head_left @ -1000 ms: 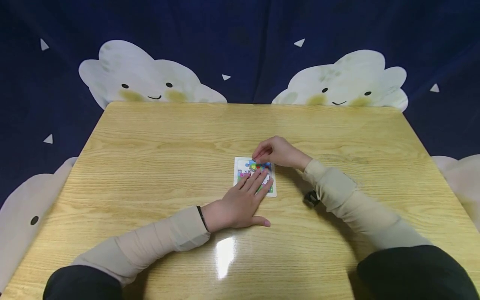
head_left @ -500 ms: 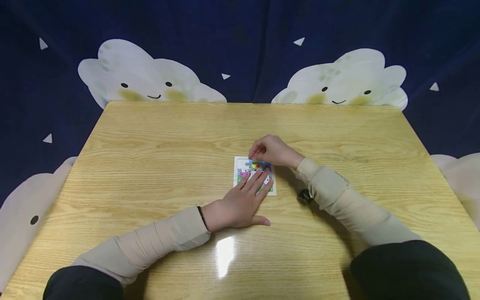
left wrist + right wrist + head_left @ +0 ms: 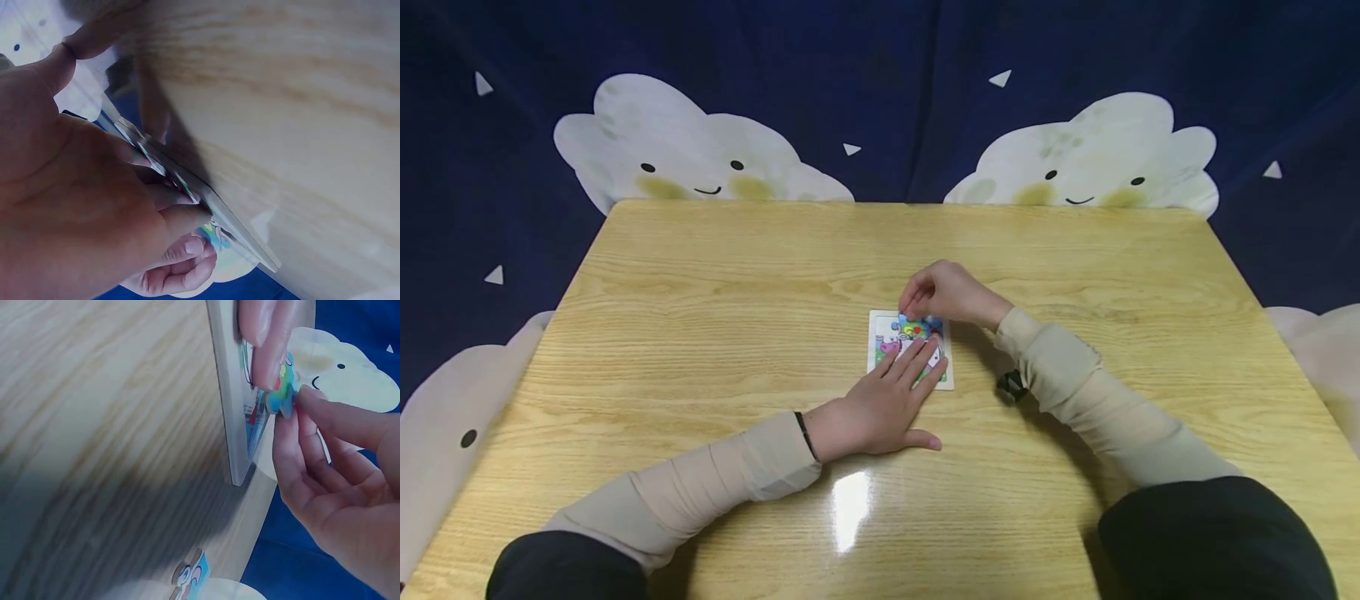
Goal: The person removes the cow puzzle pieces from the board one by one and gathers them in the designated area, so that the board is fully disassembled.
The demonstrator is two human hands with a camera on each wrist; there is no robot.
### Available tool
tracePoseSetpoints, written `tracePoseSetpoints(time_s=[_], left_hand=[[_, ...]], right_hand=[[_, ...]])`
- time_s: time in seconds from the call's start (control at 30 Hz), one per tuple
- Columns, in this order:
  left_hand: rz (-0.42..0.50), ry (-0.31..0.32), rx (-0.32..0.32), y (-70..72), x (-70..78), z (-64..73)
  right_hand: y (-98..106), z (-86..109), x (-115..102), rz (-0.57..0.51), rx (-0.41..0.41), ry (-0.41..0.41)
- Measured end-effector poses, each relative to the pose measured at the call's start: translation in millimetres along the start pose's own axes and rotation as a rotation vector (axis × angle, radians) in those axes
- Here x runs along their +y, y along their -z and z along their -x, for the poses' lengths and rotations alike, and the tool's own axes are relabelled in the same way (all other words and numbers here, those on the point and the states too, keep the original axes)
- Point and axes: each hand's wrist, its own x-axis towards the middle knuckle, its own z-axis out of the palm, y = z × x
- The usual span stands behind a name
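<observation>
A small framed jigsaw puzzle [image 3: 872, 346] lies at the middle of the table, with a pink-snouted animal in its picture. Straight, spread fingers of my left hand [image 3: 883, 408] rest across its lower part, hiding some of it. At its far edge my right hand [image 3: 951, 293] pinches a puzzle piece [image 3: 281, 390], blue and green with yellow and red, between thumb and fingers. In the right wrist view the piece is tilted, standing up from the puzzle's surface beside the left fingertips. The left wrist view shows the puzzle frame [image 3: 240, 234] edge-on under the left fingers.
Another puzzle piece [image 3: 194, 578], blue with pink and white, lies on the table near the right hand in the right wrist view. The wooden table [image 3: 737, 275] ends at a dark blue curtain [image 3: 895, 83] printed with clouds.
My right hand has shifted slightly left and then a little away from me, with the piece showing more from under its fingers. My left hand has stayed in place on the puzzle.
</observation>
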Motion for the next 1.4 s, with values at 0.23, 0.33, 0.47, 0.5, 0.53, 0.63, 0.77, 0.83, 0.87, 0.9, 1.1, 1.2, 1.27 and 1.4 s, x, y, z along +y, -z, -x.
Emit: tracePoseSetpoints(time_s=[0.23, 0.33, 0.47, 0.5, 0.53, 0.63, 0.77, 0.83, 0.87, 0.9, 1.1, 1.2, 1.27, 1.4], left_hand=[[0.008, 0.000, -0.002, 2.0, -0.1, 0.8], [0.002, 0.002, -0.021, 2.5, -0.4, 0.5], [0.005, 0.001, -0.028, 0.8, -1.6, -0.5], [0.007, 0.000, -0.026, 0.1, -2.1, -0.9], [0.009, -0.001, -0.022, -0.4, -2.4, -1.1], [0.012, -0.001, -0.014, -0.3, -2.7, -1.3], [0.018, 0.002, -0.015, 2.2, -1.6, -0.3], [0.018, 0.002, -0.015, 2.6, -1.2, 0.0], [0.016, 0.002, -0.012, 2.5, -1.1, 0.0], [0.014, 0.003, -0.010, 2.2, -1.0, 0.0], [0.021, -0.004, 0.000, 1.9, -0.7, 0.5], [0.023, -0.007, 0.008, 2.7, -0.3, 1.5], [0.023, -0.008, 0.012, 3.5, 0.0, 2.4], [0.028, -0.012, 0.023, 3.7, 0.5, 3.4]], right_hand=[[-4, 0.9, 4, -0.077, -0.002, -0.001], [-8, 1.8, 5, -0.063, 0.000, 0.005], [-10, 3.0, 4, -0.049, -0.002, 0.014], [-9, 3.3, 3, -0.048, -0.002, 0.021], [-9, 3.5, 3, -0.048, -0.001, 0.027], [-5, 3.8, 3, -0.046, 0.005, 0.047], [2, 6.9, 4, -0.039, 0.028, 0.040], [6, 9.9, 4, -0.037, 0.038, 0.023], [8, 11.4, 5, -0.034, 0.042, 0.012], [10, 13.0, 6, -0.032, 0.045, 0.001], [22, 28.6, 17, -0.020, 0.045, -0.051], [30, 39.8, 25, -0.018, 0.053, -0.066], [37, 47.4, 32, -0.017, 0.069, -0.077], [50, 62.0, 47, -0.013, 0.089, -0.129]])
